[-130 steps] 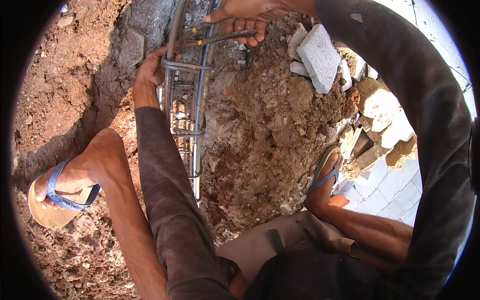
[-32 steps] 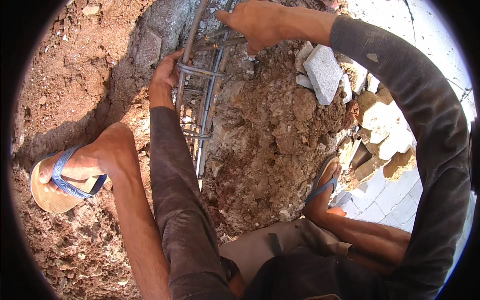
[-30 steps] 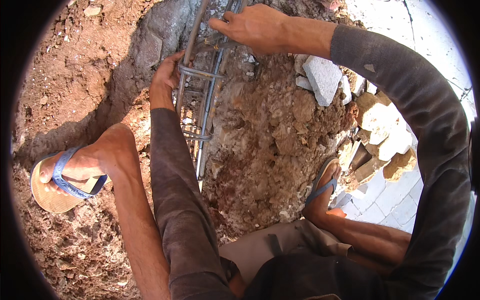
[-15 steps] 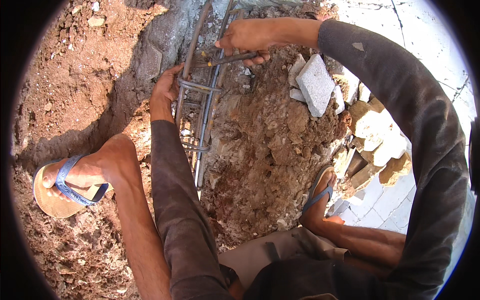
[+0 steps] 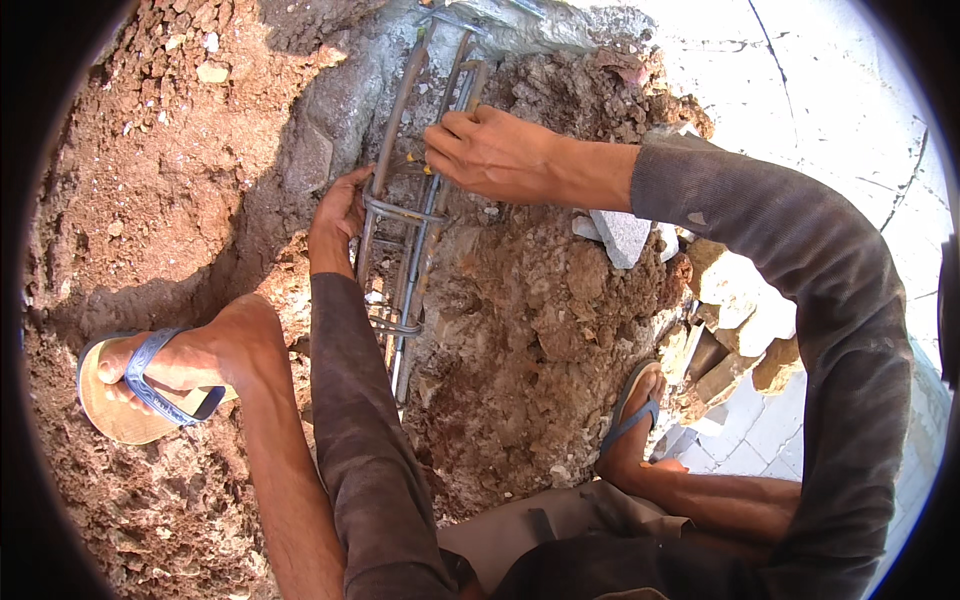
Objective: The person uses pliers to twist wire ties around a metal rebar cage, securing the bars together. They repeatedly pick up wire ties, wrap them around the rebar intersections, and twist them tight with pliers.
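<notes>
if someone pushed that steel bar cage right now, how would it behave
The cage should move as one stiff frame, since metal loops encircle its long bars. It's probably heavy, with several metal bars. Sliding may be jerky over rough, lumpy soil.

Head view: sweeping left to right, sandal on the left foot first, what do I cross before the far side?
Left sandal with blue strap → left hand → steel bar cage → right hand → grey stone slab → pile of broken stones.
</notes>
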The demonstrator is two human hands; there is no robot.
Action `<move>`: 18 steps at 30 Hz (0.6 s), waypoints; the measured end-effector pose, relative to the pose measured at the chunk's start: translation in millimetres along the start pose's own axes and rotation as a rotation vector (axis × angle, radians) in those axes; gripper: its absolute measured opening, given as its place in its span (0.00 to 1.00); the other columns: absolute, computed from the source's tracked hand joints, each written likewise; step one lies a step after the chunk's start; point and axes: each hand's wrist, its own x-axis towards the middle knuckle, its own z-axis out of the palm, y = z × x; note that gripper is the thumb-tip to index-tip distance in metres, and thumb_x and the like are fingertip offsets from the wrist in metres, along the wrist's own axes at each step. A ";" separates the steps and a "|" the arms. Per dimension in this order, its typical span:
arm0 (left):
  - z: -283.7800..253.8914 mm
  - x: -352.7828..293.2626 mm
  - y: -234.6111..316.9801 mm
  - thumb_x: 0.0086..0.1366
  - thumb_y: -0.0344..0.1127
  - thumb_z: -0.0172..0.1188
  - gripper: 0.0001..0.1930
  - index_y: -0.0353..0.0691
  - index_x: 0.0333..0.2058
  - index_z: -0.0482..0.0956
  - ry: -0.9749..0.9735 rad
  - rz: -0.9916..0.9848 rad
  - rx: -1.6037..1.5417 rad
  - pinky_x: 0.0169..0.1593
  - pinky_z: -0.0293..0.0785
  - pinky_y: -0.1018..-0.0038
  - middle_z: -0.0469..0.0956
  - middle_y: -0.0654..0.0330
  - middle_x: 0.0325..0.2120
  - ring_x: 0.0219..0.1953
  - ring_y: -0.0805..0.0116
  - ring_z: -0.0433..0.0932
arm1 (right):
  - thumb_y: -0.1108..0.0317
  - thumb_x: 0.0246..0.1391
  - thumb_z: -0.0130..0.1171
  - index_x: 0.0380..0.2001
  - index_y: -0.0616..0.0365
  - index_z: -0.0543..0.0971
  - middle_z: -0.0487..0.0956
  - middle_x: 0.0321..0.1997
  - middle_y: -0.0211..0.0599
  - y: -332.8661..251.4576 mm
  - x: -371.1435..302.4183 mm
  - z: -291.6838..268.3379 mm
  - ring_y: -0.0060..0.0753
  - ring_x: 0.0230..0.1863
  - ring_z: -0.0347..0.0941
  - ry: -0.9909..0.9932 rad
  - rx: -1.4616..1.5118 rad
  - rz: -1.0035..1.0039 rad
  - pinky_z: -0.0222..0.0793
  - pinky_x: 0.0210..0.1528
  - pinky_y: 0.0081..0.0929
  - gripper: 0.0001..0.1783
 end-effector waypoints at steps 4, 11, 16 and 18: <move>1.1 -0.7 2.2 0.75 0.34 0.53 0.14 0.33 0.52 0.79 0.001 -0.006 0.026 0.33 0.81 0.70 0.83 0.55 0.35 0.29 0.67 0.81 | 0.61 0.68 0.51 0.54 0.69 0.74 0.79 0.41 0.49 4.8 -4.0 3.4 0.40 0.42 0.79 0.077 -0.226 -0.062 0.77 0.41 0.39 0.22; 5.9 -6.5 -2.4 0.75 0.43 0.54 0.19 0.37 0.57 0.79 0.036 0.035 0.092 0.44 0.78 0.69 0.85 0.58 0.44 0.37 0.68 0.82 | 0.56 0.78 0.36 0.54 0.73 0.74 0.79 0.31 0.42 34.6 9.2 -14.0 0.29 0.27 0.75 -0.490 1.719 0.720 0.74 0.28 0.28 0.27; 21.1 -35.6 9.7 0.71 0.53 0.58 0.29 0.35 0.59 0.77 0.278 0.103 0.357 0.53 0.71 0.63 0.85 0.55 0.48 0.41 0.61 0.82 | 0.56 0.78 0.34 0.49 0.75 0.73 0.79 0.26 0.37 35.1 -15.4 -26.0 0.26 0.22 0.74 -0.414 1.673 0.748 0.74 0.26 0.27 0.28; 34.1 -64.1 15.9 0.70 0.56 0.59 0.30 0.33 0.55 0.79 0.405 0.211 0.486 0.52 0.71 0.63 0.85 0.53 0.47 0.40 0.58 0.81 | 0.55 0.77 0.35 0.46 0.70 0.73 0.78 0.23 0.35 36.4 -31.0 -41.8 0.27 0.21 0.74 -0.444 1.517 0.709 0.74 0.26 0.29 0.26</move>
